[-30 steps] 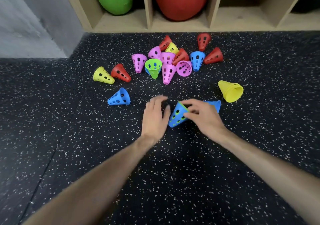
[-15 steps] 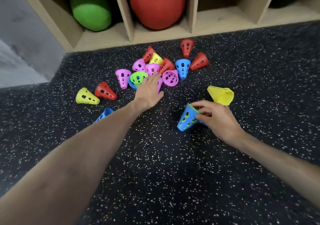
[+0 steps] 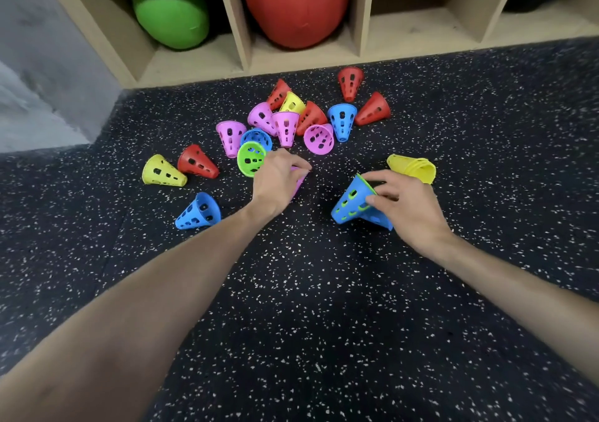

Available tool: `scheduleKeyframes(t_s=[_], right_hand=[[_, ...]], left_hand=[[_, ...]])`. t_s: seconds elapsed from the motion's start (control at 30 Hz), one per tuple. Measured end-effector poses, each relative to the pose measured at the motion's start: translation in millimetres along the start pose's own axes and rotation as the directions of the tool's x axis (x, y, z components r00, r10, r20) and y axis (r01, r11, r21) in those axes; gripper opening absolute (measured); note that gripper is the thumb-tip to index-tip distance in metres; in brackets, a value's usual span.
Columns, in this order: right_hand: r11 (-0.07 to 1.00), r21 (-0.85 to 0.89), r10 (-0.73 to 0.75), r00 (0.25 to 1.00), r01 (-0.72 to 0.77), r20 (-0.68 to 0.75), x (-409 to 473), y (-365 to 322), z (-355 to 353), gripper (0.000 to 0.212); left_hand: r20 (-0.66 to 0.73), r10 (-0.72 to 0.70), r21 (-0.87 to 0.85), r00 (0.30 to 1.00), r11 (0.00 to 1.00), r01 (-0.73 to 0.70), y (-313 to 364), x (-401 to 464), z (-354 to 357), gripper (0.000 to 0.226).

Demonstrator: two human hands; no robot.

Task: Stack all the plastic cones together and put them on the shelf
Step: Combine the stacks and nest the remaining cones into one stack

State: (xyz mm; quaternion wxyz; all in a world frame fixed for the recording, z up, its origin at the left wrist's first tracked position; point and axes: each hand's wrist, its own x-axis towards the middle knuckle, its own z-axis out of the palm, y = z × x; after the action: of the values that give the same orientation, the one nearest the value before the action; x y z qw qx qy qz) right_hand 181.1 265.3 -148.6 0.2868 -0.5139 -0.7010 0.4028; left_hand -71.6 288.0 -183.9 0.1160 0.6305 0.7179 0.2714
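So the blue perforated plastic cone with a green one nested inside (image 3: 351, 202) is lying tilted on the black speckled rubber floor (image 3: 324, 324), narrow tip pointing down-left toward the camera, wide mouth facing up and to the right. The right hand (image 3: 405, 207) comes in from the lower right and has its fingers curled over the rim, holding that stack, with another blue cone (image 3: 381, 220) partly hidden under the palm. Left hand (image 3: 275, 178) reaches forward with a straight arm and pinches a pink plastic cone (image 3: 299, 181), mostly hidden, tip pointing toward the camera. Just behind the right hand is a yellow stack of cones (image 3: 413, 168) on its side, mouth facing right. Further back there's the loose heap of pink, red, blue, yellow and green cones (image 3: 291, 123), and off to the left a yellow cone (image 3: 162, 172), red cone (image 3: 197, 162) and blue cone (image 3: 197, 212), all tipped over. The wooden shelf (image 3: 246, 61) at the back has a green ball (image 3: 170, 9) in one cubby and a red ball (image 3: 296, 3) in the next.
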Motion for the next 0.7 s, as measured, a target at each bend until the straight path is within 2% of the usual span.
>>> scheduleKeyframes(t_s=[0.07, 0.2, 0.3, 0.5, 0.6, 0.7], right_hand=[[1.0, 0.016, -0.013, 0.998, 0.014, -0.059, 1.6, -5.6, 0.6, 0.032], [0.999, 0.043, -0.018, 0.99, 0.025, -0.14, 2.9, -19.1, 7.9, 0.035], [0.999, 0.032, -0.036, 0.99, 0.04, -0.14, 4.2, -24.2, 19.8, 0.036], [0.998, -0.056, -0.011, 0.999, 0.014, 0.043, -0.8, -33.3, 44.2, 0.036], [1.0, -0.018, 0.008, 0.994, -0.006, 0.111, -3.6, -34.9, 50.8, 0.036], [1.0, -0.008, 0.024, 0.986, -0.023, 0.164, -6.8, -32.0, 52.7, 0.035]], left_hand=[[0.02, 0.002, -0.048, 1.0, 0.999, -0.001, 6.0, -19.4, -2.3, 0.017], [0.057, 0.038, -0.176, 0.998, 0.984, -0.027, 10.9, -58.7, -4.8, 0.009], [0.053, 0.02, -0.269, 0.998, 0.963, -0.005, 10.7, -86.1, -7.0, 0.025], [0.063, -0.064, -0.415, 0.996, 0.906, 0.085, 3.9, -112.4, -1.9, 0.072], [0.011, -0.074, -0.425, 0.997, 0.902, 0.072, 6.7, -118.1, 4.6, 0.08], [0.017, -0.093, -0.421, 0.995, 0.902, 0.092, 7.2, -123.9, 10.7, 0.079]])
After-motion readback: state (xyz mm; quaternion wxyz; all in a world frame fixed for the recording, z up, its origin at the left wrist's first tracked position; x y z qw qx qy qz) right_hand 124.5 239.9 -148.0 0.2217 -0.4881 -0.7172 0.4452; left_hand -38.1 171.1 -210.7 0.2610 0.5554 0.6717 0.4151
